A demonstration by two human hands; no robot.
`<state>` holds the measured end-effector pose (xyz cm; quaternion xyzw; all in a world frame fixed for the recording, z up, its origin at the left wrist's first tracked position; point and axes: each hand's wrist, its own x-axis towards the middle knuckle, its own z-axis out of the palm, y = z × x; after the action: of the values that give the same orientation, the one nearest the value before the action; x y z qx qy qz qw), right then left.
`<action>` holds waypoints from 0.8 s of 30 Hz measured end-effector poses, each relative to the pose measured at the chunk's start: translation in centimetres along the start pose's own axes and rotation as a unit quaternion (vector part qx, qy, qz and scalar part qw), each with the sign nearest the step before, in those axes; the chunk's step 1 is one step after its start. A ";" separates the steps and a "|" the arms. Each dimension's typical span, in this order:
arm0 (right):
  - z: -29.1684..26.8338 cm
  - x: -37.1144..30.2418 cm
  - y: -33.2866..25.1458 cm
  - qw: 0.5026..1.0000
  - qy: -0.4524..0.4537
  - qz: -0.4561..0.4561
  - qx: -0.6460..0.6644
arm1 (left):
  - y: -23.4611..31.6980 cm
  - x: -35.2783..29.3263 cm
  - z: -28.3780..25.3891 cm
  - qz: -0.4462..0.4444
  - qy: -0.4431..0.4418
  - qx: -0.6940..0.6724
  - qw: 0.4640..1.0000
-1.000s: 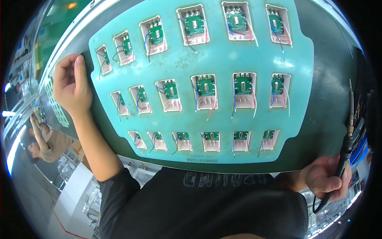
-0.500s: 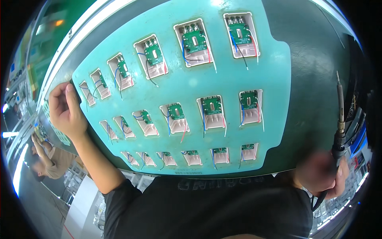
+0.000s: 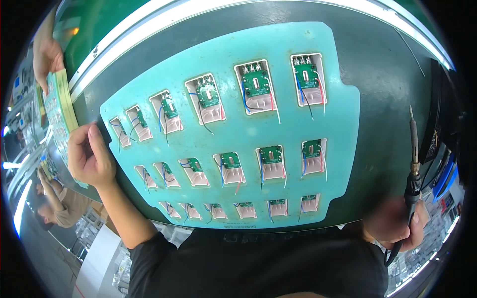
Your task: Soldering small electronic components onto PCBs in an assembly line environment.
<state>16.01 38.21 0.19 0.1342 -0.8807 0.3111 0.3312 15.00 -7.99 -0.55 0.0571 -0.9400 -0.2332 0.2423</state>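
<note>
A soldering iron (image 3: 412, 184) is in my right hand (image 3: 416, 231), its thin metal tip pointing up and away, to the right of the turquoise tray (image 3: 288, 124). Part of that hand is smeared. My left hand (image 3: 92, 158) is at the tray's left edge with its fingers curled and the thumb up; whatever its fingertips may hold is hidden. In the tray's cutouts sit several white plastic housings (image 3: 212, 113). Each has a small green circuit board (image 3: 256, 82) with blue, black, red and white wires, some hanging over the housing's rim.
Another person's hand (image 3: 48, 59) grips a similar yellow-edged tray (image 3: 69, 102) at the far left. Further back on the left sits a person in a brown top (image 3: 67, 203). A white rail (image 3: 164, 15) edges the dark worktable (image 3: 382, 64). A blue object (image 3: 444, 179) stands right of the iron.
The tray appears lower in the picture as the view has shifted. A co-worker's hand with another tray has come in at upper left. My right hand still holds the soldering iron.
</note>
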 end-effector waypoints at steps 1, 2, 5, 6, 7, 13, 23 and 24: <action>0.1 0.1 0.0 1.000 0.001 0.000 0.002 | 0.1 0.1 0.0 0.005 -0.011 -0.010 1.000; 0.1 0.1 0.0 1.000 0.001 0.000 0.002 | 0.1 0.2 0.0 0.004 -0.011 -0.010 1.000; 0.0 0.0 0.0 1.000 0.006 -0.002 -0.009 | 0.2 0.3 0.0 -0.003 -0.022 -0.019 1.000; -0.3 -0.2 0.2 1.000 0.006 0.004 -0.003 | 0.3 0.3 0.1 -0.001 -0.023 -0.014 1.000; -0.5 -0.2 0.4 1.000 0.006 0.009 0.003 | 0.4 0.4 0.2 0.001 -0.024 -0.009 1.000; -0.2 0.7 0.9 0.998 0.062 0.018 0.020 | 0.5 0.5 -0.2 0.000 -0.033 -0.015 0.999; -1.3 10.8 -1.8 0.988 -0.045 -0.096 0.114 | -0.1 0.1 0.4 -0.040 -0.072 -0.098 0.992; -0.1 11.1 -2.5 0.978 -0.065 -0.103 0.172 | 0.0 0.2 0.2 -0.045 -0.075 -0.103 0.991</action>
<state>8.88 36.04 8.83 0.2991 -0.8148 0.4131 0.2757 14.73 -7.96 -0.68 0.0566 -0.9228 -0.3433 0.1653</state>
